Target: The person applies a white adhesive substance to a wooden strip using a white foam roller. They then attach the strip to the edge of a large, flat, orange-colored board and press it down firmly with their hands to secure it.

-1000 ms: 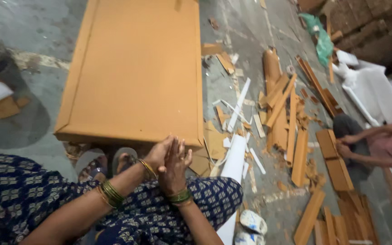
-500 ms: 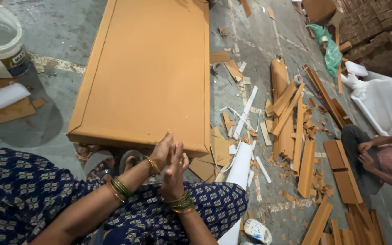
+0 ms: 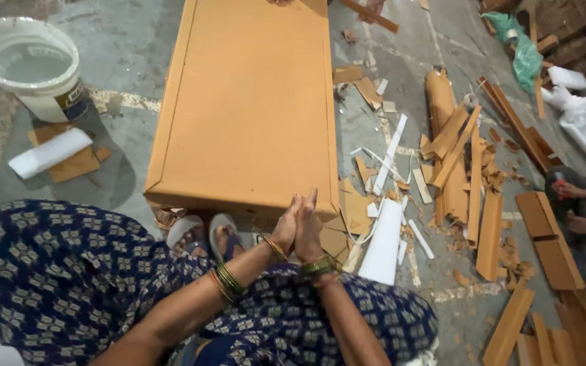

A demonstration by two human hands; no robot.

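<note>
A: Panel (image 3: 245, 102) — large flat orange-brown board with a raised border, lying on the concrete floor (image 3: 137, 61). Long axis runs away from the wearer, near short edge just beyond the knees, far end past the top of the head view. Slight lean: far end drifts toward the right.

B: Hands?

A: Left hand (image 3: 286, 227) and right hand (image 3: 308, 230) pressed palm to palm, fingers straight and pointing forward toward the panel's near edge. Nothing visible between the palms. Fingertips overlap that edge in view; contact with the board cannot be told. Green and gold bangles (image 3: 228, 279) on both wrists.

B: Below the hands?

A: Lap in dark blue patterned cloth (image 3: 69, 271); two sandalled feet (image 3: 205, 234) tucked just against the panel's near left corner.

B: Surroundings?

A: White bucket (image 3: 28, 68) upper left, well apart from the panel; a white roll (image 3: 50, 152) resting on a cardboard scrap below it. Right of the panel — a scatter of orange-brown strips (image 3: 473, 183) and white offcuts (image 3: 382, 244), most strips lying roughly parallel to the panel's long axis. Another person's hands (image 3: 571, 207) at the far right edge, among the strips.
</note>
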